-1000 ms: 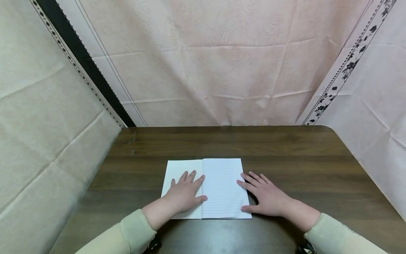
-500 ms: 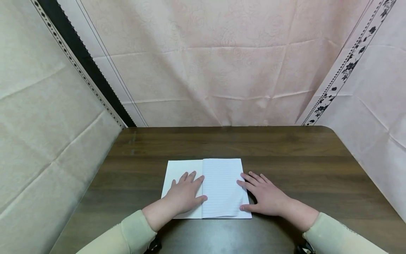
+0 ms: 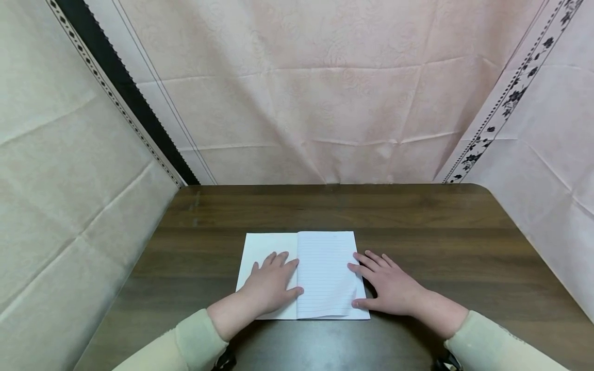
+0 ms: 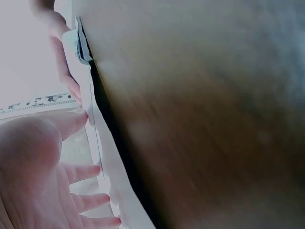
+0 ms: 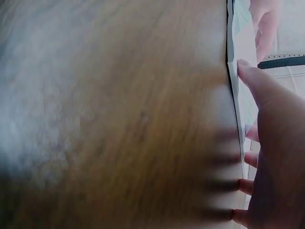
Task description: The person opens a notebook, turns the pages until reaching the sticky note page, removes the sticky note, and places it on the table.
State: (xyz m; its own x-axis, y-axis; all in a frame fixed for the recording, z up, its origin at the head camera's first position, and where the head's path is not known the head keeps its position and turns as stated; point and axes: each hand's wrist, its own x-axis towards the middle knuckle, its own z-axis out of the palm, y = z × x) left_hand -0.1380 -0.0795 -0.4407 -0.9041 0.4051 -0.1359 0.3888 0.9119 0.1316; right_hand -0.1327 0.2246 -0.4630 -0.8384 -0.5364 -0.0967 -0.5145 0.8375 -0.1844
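An open notebook [image 3: 326,273] with a plain left page and a lined right page lies on the wooden table. My left hand [image 3: 268,288] rests on the left page, fingers spread, its thumb tip just across the fold. At the notebook's right edge, my right hand [image 3: 389,285] has its fingers spread, with fingertips and thumb touching the margin. The lower right corner of the top lined sheet is slightly lifted off the sheet below, near the right thumb. In the right wrist view, the thumb [image 5: 257,78] touches the notebook's edge [image 5: 233,76].
The brown wooden table [image 3: 297,206] extends around the notebook on all sides. Pale cloth [image 3: 301,103] hangs behind the table's far edge and along both sides. A dark object sits under each sleeve cuff at the wrist.
The lower right corner of the top lined sheet has risen and bent slightly inward by the right thumb, which moved a little left. The left hand stays almost still.
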